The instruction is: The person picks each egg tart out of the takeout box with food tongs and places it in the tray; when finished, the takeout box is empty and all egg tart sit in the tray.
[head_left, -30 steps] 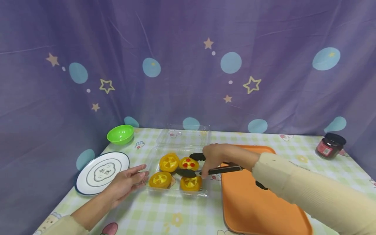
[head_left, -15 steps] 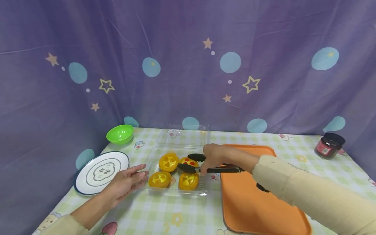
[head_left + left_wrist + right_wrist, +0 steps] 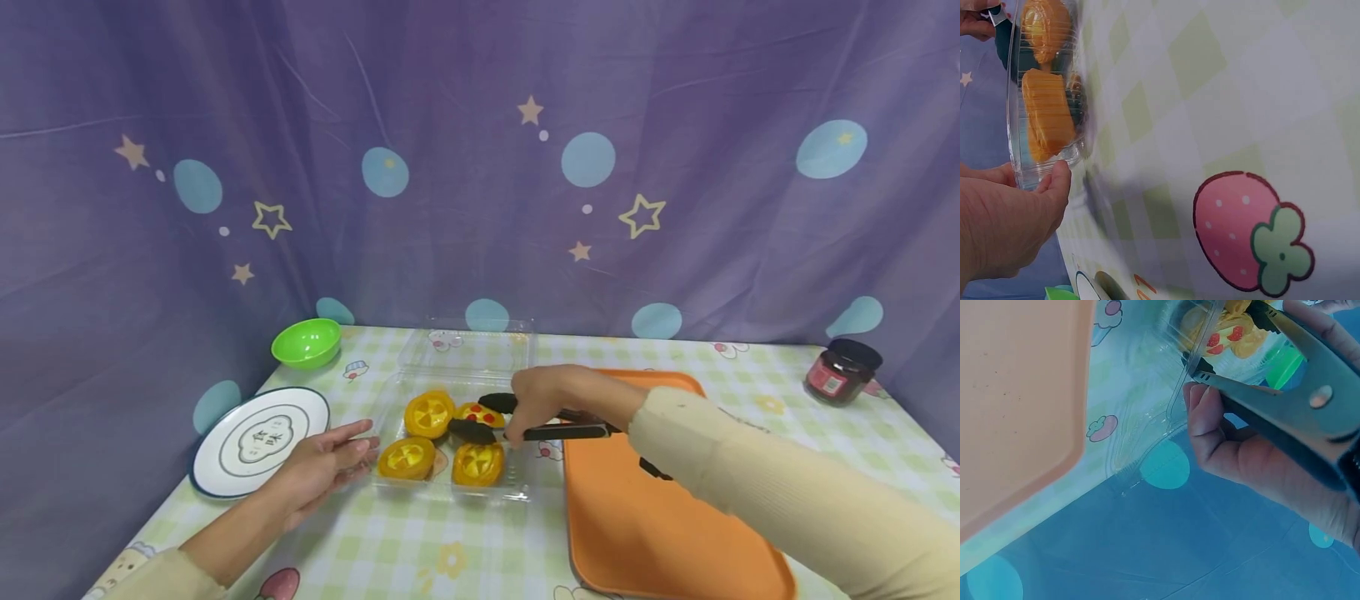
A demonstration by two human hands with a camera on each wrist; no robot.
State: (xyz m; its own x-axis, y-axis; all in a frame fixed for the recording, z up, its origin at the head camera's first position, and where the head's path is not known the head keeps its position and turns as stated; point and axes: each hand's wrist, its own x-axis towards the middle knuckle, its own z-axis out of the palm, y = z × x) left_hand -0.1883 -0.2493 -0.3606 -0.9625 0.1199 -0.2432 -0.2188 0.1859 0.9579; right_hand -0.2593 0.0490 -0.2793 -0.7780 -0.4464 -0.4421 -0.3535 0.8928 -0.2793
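My right hand (image 3: 540, 400) grips black-tipped metal tongs (image 3: 558, 432) over the clear plastic box. Their tips stand either side of a tart with red pieces on top (image 3: 480, 414), partly hidden behind the near tip. The right wrist view shows the same red-topped tart (image 3: 1225, 340) between the tong tips (image 3: 1200, 364). Three yellow-topped tarts share the box: back left (image 3: 430, 414), front left (image 3: 406, 459) and front right (image 3: 477, 464). At the left side of the clear box (image 3: 450, 493), my left hand (image 3: 318, 471) rests its relaxed fingers against the wall.
The box's lid (image 3: 468, 348) lies folded back behind it. An orange tray (image 3: 660, 533) is on the right, a dark jar (image 3: 843, 372) at the far right. On the left are a white plate (image 3: 225, 458) and a green bowl (image 3: 307, 343).
The tong tips have lifted slightly from the front right tart toward the red-topped one. The front right tart has shifted a little left. My left hand has stayed in place.
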